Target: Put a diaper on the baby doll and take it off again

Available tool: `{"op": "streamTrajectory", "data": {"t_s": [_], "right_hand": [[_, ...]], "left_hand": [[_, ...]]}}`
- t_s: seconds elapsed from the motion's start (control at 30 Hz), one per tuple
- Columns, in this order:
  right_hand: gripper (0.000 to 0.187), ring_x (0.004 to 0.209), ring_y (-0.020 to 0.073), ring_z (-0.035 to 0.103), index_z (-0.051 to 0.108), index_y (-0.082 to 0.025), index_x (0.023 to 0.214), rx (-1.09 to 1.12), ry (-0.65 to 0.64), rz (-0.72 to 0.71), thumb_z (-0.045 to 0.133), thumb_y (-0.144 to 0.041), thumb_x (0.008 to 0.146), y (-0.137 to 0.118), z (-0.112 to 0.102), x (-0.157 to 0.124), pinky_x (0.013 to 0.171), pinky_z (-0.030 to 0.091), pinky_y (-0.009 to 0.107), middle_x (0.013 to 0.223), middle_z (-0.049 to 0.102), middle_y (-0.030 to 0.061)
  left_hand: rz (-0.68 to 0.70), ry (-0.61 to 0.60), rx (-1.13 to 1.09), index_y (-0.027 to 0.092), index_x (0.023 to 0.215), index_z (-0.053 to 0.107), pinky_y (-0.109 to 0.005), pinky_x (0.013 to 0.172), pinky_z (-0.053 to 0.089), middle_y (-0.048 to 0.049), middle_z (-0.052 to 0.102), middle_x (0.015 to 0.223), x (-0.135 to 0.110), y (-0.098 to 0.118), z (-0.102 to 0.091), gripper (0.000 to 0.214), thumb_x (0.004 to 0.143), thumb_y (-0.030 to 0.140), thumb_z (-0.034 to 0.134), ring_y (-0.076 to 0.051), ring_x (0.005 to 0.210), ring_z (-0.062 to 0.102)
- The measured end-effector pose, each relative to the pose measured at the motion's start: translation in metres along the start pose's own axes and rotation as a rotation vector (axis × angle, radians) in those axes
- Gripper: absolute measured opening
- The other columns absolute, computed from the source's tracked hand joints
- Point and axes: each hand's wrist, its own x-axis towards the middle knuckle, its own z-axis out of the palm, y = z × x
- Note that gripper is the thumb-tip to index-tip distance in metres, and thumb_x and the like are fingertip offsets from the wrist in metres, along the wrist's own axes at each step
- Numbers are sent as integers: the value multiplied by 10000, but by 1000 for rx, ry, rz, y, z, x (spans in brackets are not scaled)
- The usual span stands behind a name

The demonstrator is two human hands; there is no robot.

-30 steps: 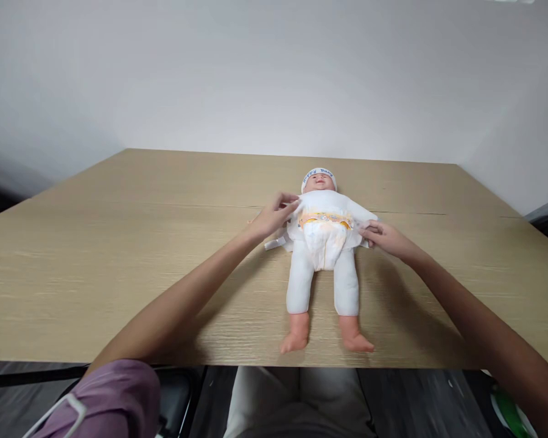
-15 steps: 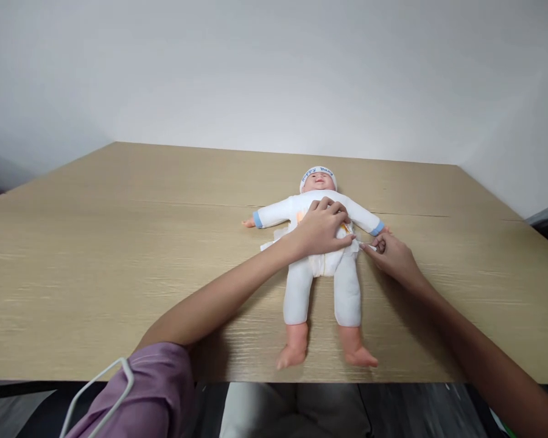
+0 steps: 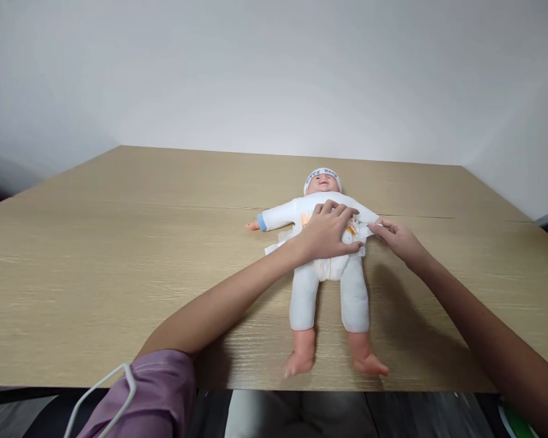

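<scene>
A baby doll (image 3: 304, 298) in a white outfit and lettered cap lies on its back, feet toward me. Around its hips sits a white diaper (image 3: 329, 267) with an orange print at the front. My left hand (image 3: 331, 230) lies spread over the diaper's front and the doll's belly, covering much of both. My right hand (image 3: 399, 240) pinches the diaper's tab on the right side, pulled outward and lifted off the table. The doll's hand on that side is hidden behind my fingers. On the left, the other diaper tab (image 3: 274, 247) sticks out unfastened.
The doll lies on a wide wooden table (image 3: 119, 274) with a seam across it. Its near edge runs just beyond the doll's feet. A pale wall (image 3: 274, 79) stands behind. A white looped cord or strap (image 3: 130, 380) hangs by my left sleeve.
My right hand has risen and moved slightly away from me, drawing the diaper tab up and outward. My left hand stays on the diaper's front. The whole view has shifted a little.
</scene>
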Motion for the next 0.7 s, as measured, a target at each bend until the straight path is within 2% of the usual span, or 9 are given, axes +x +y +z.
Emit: {"op": "streamTrajectory", "data": {"t_s": [0.13, 0.27, 0.33, 0.37, 0.43, 0.5, 0.6, 0.7], "right_hand": [[496, 655, 160, 469, 568, -241, 783, -59, -41, -123, 668, -713, 899, -17, 33, 20, 612, 378, 303, 696, 519, -33], [352, 764, 205, 589, 590, -243, 891, -143, 119, -323, 693, -575, 947, -15, 53, 14, 723, 508, 345, 833, 646, 14], [268, 965, 262, 669, 650, -235, 1022, -215, 182, -480, 668, -501, 996, -9, 53, 0, 898, 566, 412, 1019, 713, 77], [250, 1100, 292, 678, 678, -232, 1116, -265, 187, -551, 633, -462, 1030, -5, 52, -8, 1006, 559, 458, 1139, 726, 108], [344, 1365, 335, 610, 667, -230, 1358, -365, 141, -670, 553, -399, 1081, 3, 50, -23, 1197, 469, 541, 1402, 686, 152], [494, 1522, 343, 508, 546, -223, 1573, -421, 58, -748, 496, -368, 1104, 9, 48, -32, 1286, 387, 573, 1601, 582, 163], [580, 1584, 332, 457, 432, -216, 1681, -426, 1, -776, 429, -378, 1124, 14, 46, -34, 1313, 372, 572, 1695, 507, 150], [580, 1577, 328, 475, 438, -235, 1687, -438, -10, -751, 378, -409, 1137, 15, 44, -32, 1306, 386, 575, 1689, 528, 128]], "left_hand": [[-38, 3, -97, 206, 1490, 507, -579, 1155, 394, -139, 672, 1445, 0, -2, -1, 726, 873, 497, 755, -405, 1348, 506], [-33, -74, -186, 224, 1582, 402, -608, 1166, 394, -139, 651, 1469, 0, -9, -8, 864, 828, 429, 770, -413, 1382, 485], [4, -126, -256, 254, 1624, 352, -624, 1183, 392, -135, 639, 1486, 0, -16, -15, 925, 825, 428, 784, -411, 1405, 485], [31, -149, -301, 270, 1640, 331, -628, 1194, 392, -135, 622, 1510, -1, -19, -18, 956, 824, 437, 799, -407, 1420, 489], [87, -185, -419, 283, 1657, 307, -601, 1207, 414, -145, 578, 1565, -1, -26, -25, 998, 824, 453, 831, -389, 1450, 508], [115, -189, -562, 284, 1654, 321, -534, 1191, 464, -155, 555, 1593, -1, -32, -30, 931, 877, 449, 807, -354, 1474, 534], [68, -61, -682, 301, 1598, 429, -485, 1190, 482, -136, 581, 1588, -8, -40, -33, 609, 1034, 429, 620, -305, 1491, 554], [-23, 133, -560, 289, 1493, 538, -500, 1232, 437, -113, 617, 1554, -33, -53, -31, 444, 1078, 445, 557, -293, 1462, 559]]}}
